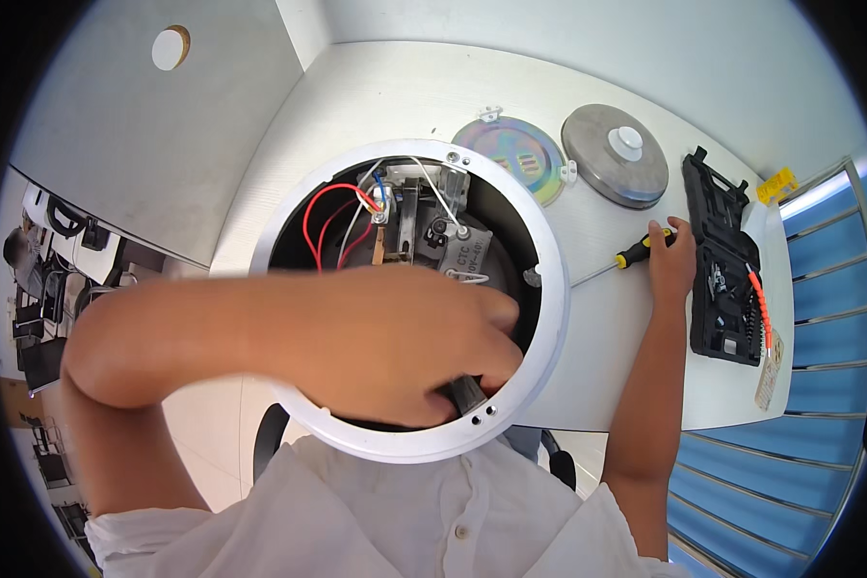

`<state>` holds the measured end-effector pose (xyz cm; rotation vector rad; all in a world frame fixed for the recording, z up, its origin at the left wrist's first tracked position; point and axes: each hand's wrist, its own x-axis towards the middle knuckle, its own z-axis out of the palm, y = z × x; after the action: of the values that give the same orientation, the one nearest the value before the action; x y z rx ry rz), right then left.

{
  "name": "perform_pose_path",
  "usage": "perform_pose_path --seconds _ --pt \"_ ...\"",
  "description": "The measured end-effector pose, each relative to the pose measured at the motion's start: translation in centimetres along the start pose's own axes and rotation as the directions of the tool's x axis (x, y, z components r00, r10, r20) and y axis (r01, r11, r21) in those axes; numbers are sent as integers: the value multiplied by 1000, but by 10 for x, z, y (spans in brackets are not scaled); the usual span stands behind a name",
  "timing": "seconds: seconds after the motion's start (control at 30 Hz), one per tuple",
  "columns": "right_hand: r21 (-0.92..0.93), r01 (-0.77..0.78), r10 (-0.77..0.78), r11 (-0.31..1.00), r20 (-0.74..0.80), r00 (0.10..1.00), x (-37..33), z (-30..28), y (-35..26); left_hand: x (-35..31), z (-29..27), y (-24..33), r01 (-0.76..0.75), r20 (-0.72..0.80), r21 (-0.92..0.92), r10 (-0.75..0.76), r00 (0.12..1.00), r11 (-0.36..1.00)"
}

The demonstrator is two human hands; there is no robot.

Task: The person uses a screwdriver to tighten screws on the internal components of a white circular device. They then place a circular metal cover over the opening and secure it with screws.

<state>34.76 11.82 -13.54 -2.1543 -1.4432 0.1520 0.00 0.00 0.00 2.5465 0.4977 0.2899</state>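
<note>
A rice cooker body (555, 318) with a white rim stands open-side up before me, its inner wiring and metal parts showing. Red, white and blue wires run to a terminal at its far side, beside a silver capacitor-like block (466, 252). My left hand (409, 347) reaches across from the left into the body; its fingers close around a small dark block-like part (467, 393) at the near-right rim. That part is mostly hidden by the fingers. On the table to the right, my right hand (672, 260) grips a yellow-and-black screwdriver (634, 253), its shaft pointing left toward the cooker.
Behind the cooker lie a round iridescent metal plate (511, 154) with white feet and a grey lid (602, 159) with a white knob. A black tool case (727, 299) sits open at right, with an orange flexible shaft (761, 299) on it. Metal railings (828, 318) stand beyond the table edge.
</note>
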Motion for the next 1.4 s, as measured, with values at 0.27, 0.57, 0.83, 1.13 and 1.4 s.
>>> perform_pose_path --seconds 0.27,0.57,0.83,1.13,1.4 --pt "9 13 -13 1000 5 1000 2 0 1 1 -4 14 -11 -331 477 191 924 879" --pt "-31 4 -4 1000 14 1000 3 -2 -4 22 17 5 10 -403 654 338 850 756" --pt "-15 34 -34 999 -1 999 4 1 2 19 17 8 58 -348 628 213 913 776" --pt "17 110 -108 994 -97 989 6 10 12 16 21 9 41 -340 648 240 909 760" --pt "57 80 -73 995 -112 991 10 12 15 19 19 5 20 -361 648 284 888 762"
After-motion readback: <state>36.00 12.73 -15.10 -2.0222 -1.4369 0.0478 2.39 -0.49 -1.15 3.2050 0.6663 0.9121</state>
